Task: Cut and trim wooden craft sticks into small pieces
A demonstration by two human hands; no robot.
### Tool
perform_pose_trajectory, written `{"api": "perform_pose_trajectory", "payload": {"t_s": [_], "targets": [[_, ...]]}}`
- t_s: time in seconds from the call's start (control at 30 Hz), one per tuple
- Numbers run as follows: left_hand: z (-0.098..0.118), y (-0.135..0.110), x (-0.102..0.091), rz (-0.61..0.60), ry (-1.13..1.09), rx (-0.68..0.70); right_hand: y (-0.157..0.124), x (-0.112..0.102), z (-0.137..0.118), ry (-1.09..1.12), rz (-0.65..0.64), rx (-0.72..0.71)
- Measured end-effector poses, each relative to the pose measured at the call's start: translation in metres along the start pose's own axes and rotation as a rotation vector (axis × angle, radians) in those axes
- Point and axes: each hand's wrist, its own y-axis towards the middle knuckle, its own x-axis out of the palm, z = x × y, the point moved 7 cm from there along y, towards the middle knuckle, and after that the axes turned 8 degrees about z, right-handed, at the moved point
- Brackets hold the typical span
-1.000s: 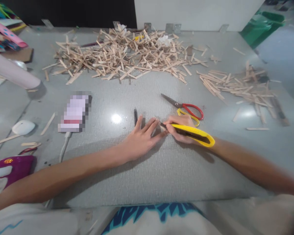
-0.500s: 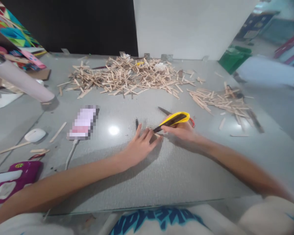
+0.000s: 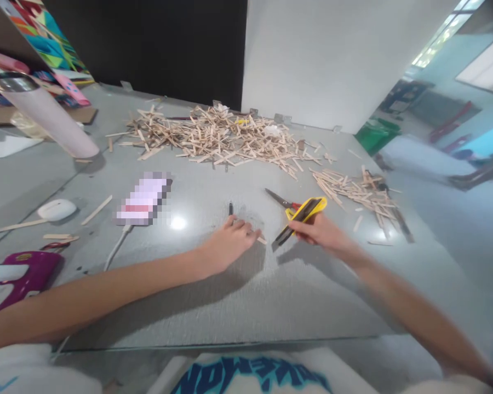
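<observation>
My right hand (image 3: 322, 232) grips a yellow and black utility knife (image 3: 308, 210). The knife's blade points down and left, just above the table and apart from my left hand. My left hand (image 3: 232, 243) rests on the table with its fingers curled over a small wooden stick (image 3: 262, 239). Only the stick's end shows past the fingers. A black pen-like piece (image 3: 230, 209) lies just beyond my left fingertips. Behind the knife lies a pair of scissors (image 3: 278, 198) with red on its handle, partly covered by the knife.
Across the back spreads a large heap of wooden sticks (image 3: 213, 137), with a smaller pile (image 3: 349, 189) at right. On the left are a phone (image 3: 143, 200) on a cable, a white rounded case (image 3: 57, 209), a pale bottle (image 3: 57, 120) and a purple device (image 3: 33, 279).
My right hand has drawn the knife away from my left hand, to the right and nearer me. My left fingers have curled in. The head view has shifted slightly.
</observation>
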Motion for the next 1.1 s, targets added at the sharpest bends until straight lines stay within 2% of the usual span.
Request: {"api": "perform_pose_trajectory", "payload": {"t_s": [0.17,0.23,0.27,0.33,0.4,0.5,0.57,0.73,0.87,1.0,1.1], "targets": [[-0.024,0.003,-0.004,0.058,-0.146,-0.08,-0.019,0.018,0.037,-0.071,-0.092,0.204],[-0.031,0.004,0.0,0.068,-0.226,-0.117,-0.026,0.016,0.045,-0.189,-0.151,0.268],[-0.033,0.004,0.001,0.071,-0.266,-0.127,-0.028,0.012,0.045,-0.273,-0.164,0.244],[-0.034,0.005,0.004,0.074,-0.332,-0.138,-0.029,0.003,0.033,-0.452,-0.12,0.04],[-0.035,0.005,0.004,0.071,-0.377,-0.155,-0.03,-0.003,0.011,-0.584,-0.019,-0.296],[-0.039,0.003,0.002,0.044,-0.395,-0.209,-0.037,0.008,-0.011,-0.721,0.028,-0.718],[-0.043,0.002,-0.001,-0.002,-0.371,-0.268,-0.038,0.021,-0.013,-0.824,-0.018,-0.85],[-0.054,-0.001,-0.013,-0.098,-0.334,-0.425,-0.038,0.035,-0.014,-1.034,-0.067,-0.843],[-0.056,0.003,-0.019,-0.087,-0.512,-0.476,-0.048,0.038,-0.014,-1.043,-0.124,-0.805],[-0.061,0.003,-0.014,-0.067,-0.611,-0.548,-0.054,0.044,-0.009,-1.082,-0.159,-0.773],[-0.063,0.004,-0.008,-0.073,-0.673,-0.548,-0.056,0.045,-0.005,-1.147,-0.146,-0.742]]}}
